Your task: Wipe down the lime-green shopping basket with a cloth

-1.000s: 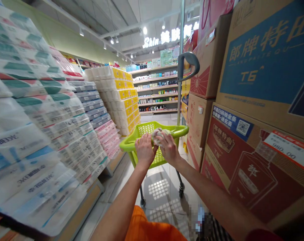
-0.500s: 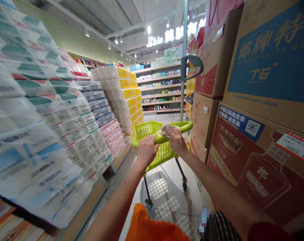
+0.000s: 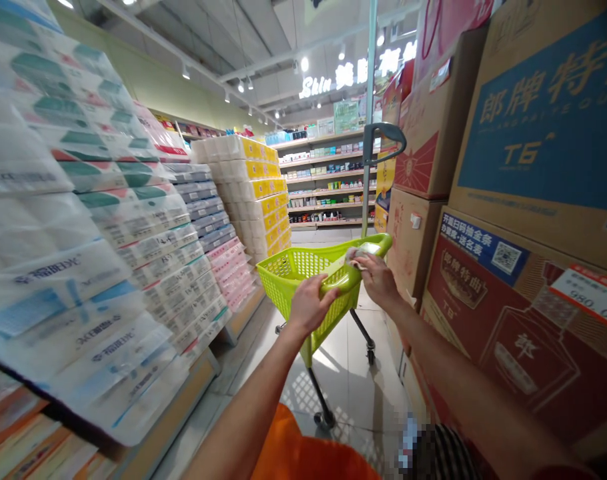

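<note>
A lime-green plastic shopping cart point(image 3: 278, 283) with a perforated basket stands in front of me on dark legs with wheels, turned at an angle. My left hand point(image 3: 309, 303) is closed around the left part of its thick green handle, thumb on the near side. Farther right along the same handle, my right hand point(image 3: 377, 275) presses a crumpled whitish cloth point(image 3: 356, 256) against the bar. The fingers of that hand are bent over the cloth and partly hidden by it.
Stacked tissue packs point(image 3: 143, 227) line the left side on low wooden platforms. Tall cartons point(image 3: 528, 133) rise close on the right. A grey hooked handle on a pole point(image 3: 367, 147) stands beyond the cart. Stocked shelves point(image 3: 328, 177) fill the back, across the tiled floor point(image 3: 351, 393).
The cart has swung round, its left side turning toward me and more of the basket showing. My right hand and the cloth have shifted right along the handle; my left hand keeps its hold.
</note>
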Available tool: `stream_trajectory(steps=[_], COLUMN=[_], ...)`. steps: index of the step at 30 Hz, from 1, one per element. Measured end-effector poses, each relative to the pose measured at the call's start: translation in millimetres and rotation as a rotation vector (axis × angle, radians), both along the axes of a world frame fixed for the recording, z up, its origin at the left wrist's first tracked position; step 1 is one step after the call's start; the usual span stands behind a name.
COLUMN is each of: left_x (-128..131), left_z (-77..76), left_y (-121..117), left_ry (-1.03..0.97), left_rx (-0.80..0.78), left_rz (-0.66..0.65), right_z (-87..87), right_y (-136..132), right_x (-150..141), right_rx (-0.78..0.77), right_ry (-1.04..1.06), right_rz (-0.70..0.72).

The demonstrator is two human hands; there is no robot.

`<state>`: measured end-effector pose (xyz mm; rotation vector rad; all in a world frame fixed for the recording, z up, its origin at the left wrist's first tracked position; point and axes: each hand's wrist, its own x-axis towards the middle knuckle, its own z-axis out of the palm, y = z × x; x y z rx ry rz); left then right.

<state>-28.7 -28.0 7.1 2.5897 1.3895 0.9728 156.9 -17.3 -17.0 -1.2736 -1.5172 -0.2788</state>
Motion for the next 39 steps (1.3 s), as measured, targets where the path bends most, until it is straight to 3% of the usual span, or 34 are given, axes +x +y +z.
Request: stream_trajectory(steps=[3,6,10,12,15,17,22,24,28,31,35,37,39], left_x=[-3.0,9.3,16.9,8.5,-5.2,-7.1,-1.1,-3.8,-8.2,-2.5,5.8,8.1,10.5], left_z=[-18.0,-34.1,-42.7,-46.7,-57.2,-64.7,-73.7,-76.3,-84.3,-88.0,-86.9,-86.3,-87.0], left_y=[7.9,7.4,6.2,12.2,23.7,27.7,27.4,28.2,31.1,31.4,29.6,28.2,26.5], left_ry=[-0.008,0.055,0.114,0.134,0.193,0.255,0.303,0.303,0.313,0.293,0.283,0.283,0.277], left_rx=[-0.076,-0.043,0.011,-0.051,-0.174,-0.202,-0.199,-0.223,-0.220,-0.226,-0.245,-0.256,-0.265], left_rz=[0.037,0.053,0.006,0.064,0.163,0.172,0.145,0.182,0.203,0.183,0.146,0.130,0.117], right_z=[1.5,0.5,-0.2,0.4,-1.8,-8.6,-33.0,-35.2,-31.4,-42.9,-60.1,-54.7,-44.8], right_y=[-7.4,-28.2,-49.1,-51.0,-47.0,-41.4,-22.0,-16.6,-13.4,-9.5,2.9,7.9,10.1], right_x=[5.6,-11.1,-14.1,-2.3,6.4,-4.1,-37.9,-25.3,21.1,16.3,-10.0,5.0,33.7], right_rx=[-0.042,-0.011,0.035,0.032,0.022,0.005,-0.057,-0.044,0.026,0.043,0.007,0.019,0.055], right_ry=[0.037,-0.022,-0.106,-0.094,-0.099,-0.164,-0.396,-0.423,-0.296,-0.277,-0.419,-0.357,-0.216], right_rz=[-0.026,0.012,-0.044,-0.117,-0.247,-0.315,-0.228,-0.204,-0.356,-0.350,-0.116,-0.137,-0.270])
